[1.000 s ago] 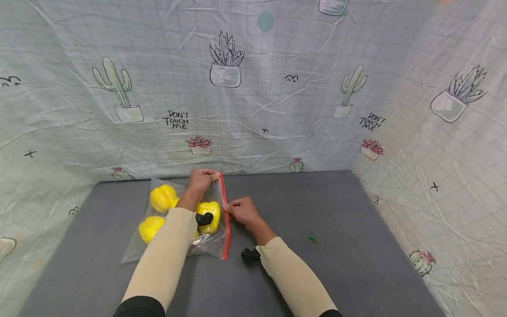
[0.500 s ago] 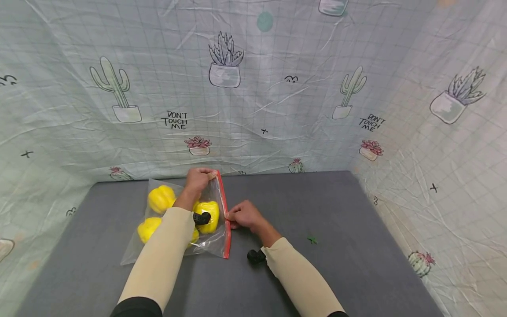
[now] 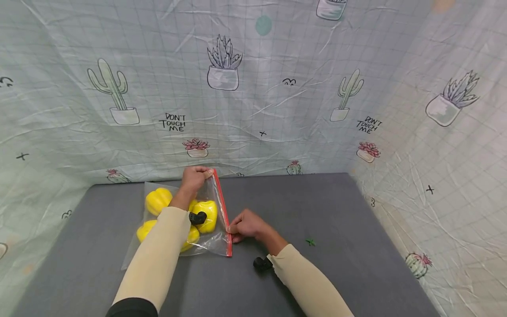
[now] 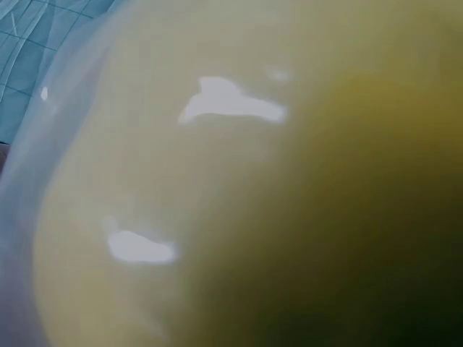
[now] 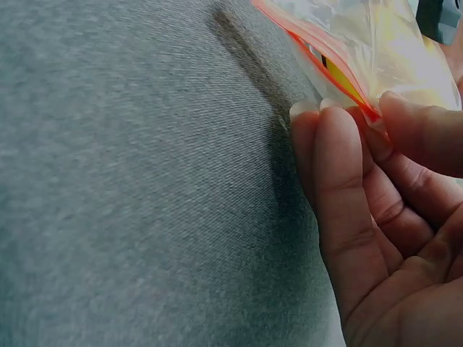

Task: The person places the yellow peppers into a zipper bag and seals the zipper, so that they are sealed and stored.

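Note:
Several yellow bell peppers [image 3: 158, 201] lie inside a clear zip-lock bag [image 3: 215, 243] on the grey table. A red zip strip [image 3: 221, 196] runs along the bag's right edge. At its far end, my left hand [image 3: 194, 179] pinches the bag's corner. My right hand [image 3: 246, 225] pinches the strip closer to the near end, between thumb and fingers. In the right wrist view, the two red edges [image 5: 311, 49] stand apart beyond the fingertips, with yellow showing between them. A shiny yellow pepper [image 4: 166, 181] under plastic fills the left wrist view. My left forearm hides part of the bag.
A small green scrap [image 3: 310, 242] lies on the grey table [image 3: 317, 202], right of my right hand. A cactus-print cloth [image 3: 253, 101] hangs behind the table and along both sides. Black wrist cameras [image 3: 261, 264] sit at both cuffs.
My right hand has slid along the red strip toward its near end, still pinching. My left hand keeps its hold on the far corner. The view has shifted slightly.

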Tool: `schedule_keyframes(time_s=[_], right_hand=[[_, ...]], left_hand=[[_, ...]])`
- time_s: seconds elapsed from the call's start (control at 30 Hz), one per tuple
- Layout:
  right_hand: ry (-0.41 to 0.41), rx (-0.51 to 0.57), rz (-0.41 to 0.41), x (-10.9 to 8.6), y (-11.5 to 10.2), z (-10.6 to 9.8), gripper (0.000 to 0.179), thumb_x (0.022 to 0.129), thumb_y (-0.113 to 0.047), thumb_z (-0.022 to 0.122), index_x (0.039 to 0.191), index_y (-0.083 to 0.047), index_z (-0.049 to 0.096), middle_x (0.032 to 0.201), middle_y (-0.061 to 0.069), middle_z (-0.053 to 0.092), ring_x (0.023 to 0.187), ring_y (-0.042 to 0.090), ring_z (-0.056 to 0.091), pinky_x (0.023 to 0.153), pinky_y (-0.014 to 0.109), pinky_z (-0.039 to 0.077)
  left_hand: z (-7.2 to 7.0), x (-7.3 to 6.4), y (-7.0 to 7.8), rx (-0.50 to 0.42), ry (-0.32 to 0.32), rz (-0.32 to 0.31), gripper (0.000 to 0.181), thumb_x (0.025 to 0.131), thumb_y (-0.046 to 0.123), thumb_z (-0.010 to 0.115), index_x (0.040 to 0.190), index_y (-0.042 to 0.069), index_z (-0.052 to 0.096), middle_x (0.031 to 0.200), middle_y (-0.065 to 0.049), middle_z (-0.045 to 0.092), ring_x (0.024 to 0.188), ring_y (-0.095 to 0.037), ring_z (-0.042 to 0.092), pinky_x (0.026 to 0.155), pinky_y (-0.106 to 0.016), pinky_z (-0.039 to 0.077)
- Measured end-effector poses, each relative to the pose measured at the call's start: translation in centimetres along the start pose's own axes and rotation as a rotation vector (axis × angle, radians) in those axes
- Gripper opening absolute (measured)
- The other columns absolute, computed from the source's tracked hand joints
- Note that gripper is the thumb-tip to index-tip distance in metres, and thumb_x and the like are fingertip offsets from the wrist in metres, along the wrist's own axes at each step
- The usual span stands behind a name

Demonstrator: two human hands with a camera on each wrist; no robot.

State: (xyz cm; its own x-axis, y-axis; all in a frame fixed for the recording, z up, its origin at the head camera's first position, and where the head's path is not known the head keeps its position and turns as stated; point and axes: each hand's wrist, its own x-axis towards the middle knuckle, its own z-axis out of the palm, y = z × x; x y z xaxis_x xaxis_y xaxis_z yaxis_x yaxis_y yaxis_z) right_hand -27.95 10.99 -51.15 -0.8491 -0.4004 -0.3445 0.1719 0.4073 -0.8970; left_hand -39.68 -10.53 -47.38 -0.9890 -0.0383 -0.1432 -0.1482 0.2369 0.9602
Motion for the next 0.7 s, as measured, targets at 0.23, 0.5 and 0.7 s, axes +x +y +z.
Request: schedule_keyframes(time_s=[0.23,0.5,0.7], right_hand=[[-0.053,-0.006,0.005,-1.1,0.3,0.2,0.015,0.093,-0.005,0.074,0.086,0.008,0.079,0.062,0.002,0.067,0.053,0.008,0.064,0.060,0.028,0.062],[-0.100,-0.024,0.028,-2.0,0.5,0.2,0.014,0.092,-0.003,0.074,0.084,0.008,0.079,0.061,0.003,0.067,0.050,0.008,0.064,0.058,0.028,0.062],[-0.145,-0.043,0.051,-2.4,0.4,0.0,0.011,0.090,0.000,0.073,0.084,0.005,0.081,0.067,0.007,0.073,0.052,0.012,0.066,0.057,0.031,0.062]], left_hand=[[-0.2,-0.2,0.4,0.001,-0.001,0.004,0.036,0.103,0.025,0.066,0.125,-0.003,0.071,0.109,-0.003,0.067,0.093,-0.017,0.055,0.085,-0.029,0.047],[-0.5,-0.1,0.5,-0.009,0.022,0.041,0.035,0.102,0.022,0.067,0.124,-0.006,0.071,0.090,0.011,0.066,0.087,-0.010,0.056,0.082,-0.024,0.047],[-0.7,0.0,0.4,0.003,0.013,0.058,0.036,0.101,0.024,0.068,0.123,-0.005,0.072,0.090,0.012,0.068,0.086,-0.009,0.057,0.082,-0.024,0.048]])
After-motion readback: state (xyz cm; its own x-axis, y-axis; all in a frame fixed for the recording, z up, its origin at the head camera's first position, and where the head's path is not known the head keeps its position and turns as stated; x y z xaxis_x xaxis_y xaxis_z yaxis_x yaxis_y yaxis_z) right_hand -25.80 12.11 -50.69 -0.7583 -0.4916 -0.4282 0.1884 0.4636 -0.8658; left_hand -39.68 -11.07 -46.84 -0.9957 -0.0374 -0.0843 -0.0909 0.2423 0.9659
